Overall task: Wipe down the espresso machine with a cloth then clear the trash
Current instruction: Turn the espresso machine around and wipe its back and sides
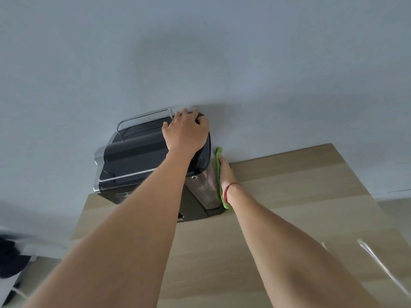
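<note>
A black and silver espresso machine [138, 154] stands at the back of a light wooden table [289, 196], against the wall. My left hand [185, 130] lies on the machine's top rear right corner, fingers curled over its back edge. A green cloth [219, 172] lies flat against the machine's right side panel. My right hand [224, 172] presses the cloth there with straight fingers; a red string circles that wrist. The machine's front is hidden from this angle.
A plain grey-blue wall [200, 52] rises right behind the machine. A clear plastic piece [378, 261] lies on the table at the right. Dark blurred objects [11, 258] sit at the lower left, off the table's left edge.
</note>
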Motion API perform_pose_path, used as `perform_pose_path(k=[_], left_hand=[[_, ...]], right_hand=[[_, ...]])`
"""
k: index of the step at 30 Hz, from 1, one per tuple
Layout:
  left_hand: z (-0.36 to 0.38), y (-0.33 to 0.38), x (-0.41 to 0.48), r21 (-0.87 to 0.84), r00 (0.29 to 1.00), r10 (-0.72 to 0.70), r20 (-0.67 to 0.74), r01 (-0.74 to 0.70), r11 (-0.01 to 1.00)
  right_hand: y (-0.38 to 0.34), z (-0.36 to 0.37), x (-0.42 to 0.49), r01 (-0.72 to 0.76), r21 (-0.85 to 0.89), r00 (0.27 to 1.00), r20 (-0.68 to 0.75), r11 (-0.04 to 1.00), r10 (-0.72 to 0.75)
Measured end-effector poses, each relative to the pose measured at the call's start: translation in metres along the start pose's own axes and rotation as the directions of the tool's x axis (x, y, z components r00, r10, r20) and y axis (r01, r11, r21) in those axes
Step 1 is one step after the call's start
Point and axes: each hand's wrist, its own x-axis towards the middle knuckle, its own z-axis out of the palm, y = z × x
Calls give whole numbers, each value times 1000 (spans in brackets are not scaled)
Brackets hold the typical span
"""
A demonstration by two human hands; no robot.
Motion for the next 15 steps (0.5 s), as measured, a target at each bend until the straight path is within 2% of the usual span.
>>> perform_pose_path(k=[2, 5, 8, 11, 13, 15], left_hand=[[2, -2, -2, 6, 1000, 10, -5, -10, 1000], [3, -2, -1, -17, 1000, 8, -15, -8, 1000], [3, 1, 4, -40, 1000, -1, -22, 0, 999], [7, 0, 11, -26, 999, -4, -49, 2, 1000], [11, -2, 15, -18, 997, -3, -73, 2, 1000], [12, -3, 16, -18, 997, -9, -78, 8, 1000]], right_hand=[[-26, 11, -15, 3, -104, 999, 51, 995, 2], [-38, 15, -10, 59, -90, 998, -4, 994, -60], [-31, 10, -6, 4, -96, 1000, 4, 995, -3], [-14, -3, 15, -80, -148, 995, -70, 986, 70], [-3, -9, 23, -100, -140, 993, -83, 985, 89], [11, -15, 36, -61, -141, 991, -126, 988, 43]])
